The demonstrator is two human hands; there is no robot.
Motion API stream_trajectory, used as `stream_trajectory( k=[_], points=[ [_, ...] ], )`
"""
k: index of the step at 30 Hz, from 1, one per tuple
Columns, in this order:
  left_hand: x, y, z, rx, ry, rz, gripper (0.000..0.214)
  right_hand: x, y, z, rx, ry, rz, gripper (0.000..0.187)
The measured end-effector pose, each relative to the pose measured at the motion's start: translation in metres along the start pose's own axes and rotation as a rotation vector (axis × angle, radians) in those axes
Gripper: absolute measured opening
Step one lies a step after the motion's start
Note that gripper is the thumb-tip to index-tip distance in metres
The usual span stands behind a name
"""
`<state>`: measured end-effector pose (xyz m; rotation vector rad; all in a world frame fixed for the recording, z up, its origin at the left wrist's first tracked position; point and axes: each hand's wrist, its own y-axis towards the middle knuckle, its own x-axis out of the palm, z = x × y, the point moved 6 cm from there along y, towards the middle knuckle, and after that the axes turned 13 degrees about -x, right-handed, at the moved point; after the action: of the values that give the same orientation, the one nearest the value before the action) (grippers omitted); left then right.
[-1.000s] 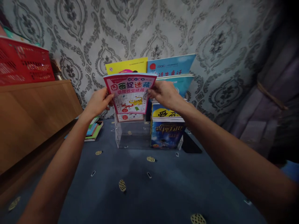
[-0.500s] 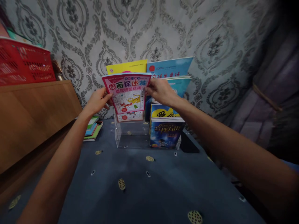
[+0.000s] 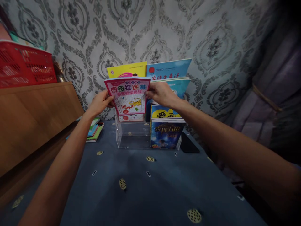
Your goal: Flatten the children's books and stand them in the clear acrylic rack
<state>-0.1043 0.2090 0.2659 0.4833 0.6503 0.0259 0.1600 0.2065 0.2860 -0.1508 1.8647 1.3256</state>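
Observation:
Both hands hold a pink-topped picture book [image 3: 129, 98] upright over a clear tiered acrylic rack [image 3: 131, 135]. My left hand [image 3: 100, 102] pinches its left edge and my right hand [image 3: 160, 93] grips its right edge near the top. A second copy with the same cover [image 3: 130, 117] stands just below it in the rack. Behind stand a yellow book [image 3: 127, 69] and a blue book [image 3: 169, 69]. The rack's right column holds a yellow-titled book [image 3: 164, 113] and a dark starry-covered book [image 3: 166, 135] in front.
The rack stands on a dark blue cloth [image 3: 150, 191] with small dotted patches. A wooden cabinet [image 3: 30, 116] on the left carries a red basket [image 3: 25, 66]. A flat pile of books [image 3: 93, 130] lies beside it. Patterned wallpaper is behind; a curtain [image 3: 268, 103] hangs right.
The pink book has sunk slightly and moved a little farther away, closer to the rack, with both hands still on its edges. The view has shifted a little.

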Motion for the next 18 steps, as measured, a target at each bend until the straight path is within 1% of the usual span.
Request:
stream_trajectory(
  k=[3,5,8,11,14,18],
  points=[
    [0.006,0.0,-0.015,-0.063,0.018,-0.042,0.02,0.012,0.0,-0.002,0.023,-0.047,-0.095,0.017],
    [0.008,0.0,-0.023,-0.086,0.045,-0.036,0.02,0.017,-0.001,-0.003,0.032,-0.071,-0.121,0.016],
    [0.012,-0.001,-0.03,-0.093,0.123,-0.028,0.019,0.018,-0.004,-0.003,0.045,-0.102,-0.104,0.014],
    [0.018,-0.002,-0.035,-0.121,0.18,-0.03,0.018,0.014,-0.008,-0.003,0.065,-0.169,-0.027,0.015],
    [0.023,-0.004,-0.036,-0.136,0.266,0.037,0.018,0.01,-0.01,-0.004,0.084,-0.222,0.047,0.027],
    [0.023,-0.01,-0.033,-0.177,0.448,0.233,0.029,0.013,-0.01,-0.005,0.098,-0.219,0.064,0.044]
  ],
)
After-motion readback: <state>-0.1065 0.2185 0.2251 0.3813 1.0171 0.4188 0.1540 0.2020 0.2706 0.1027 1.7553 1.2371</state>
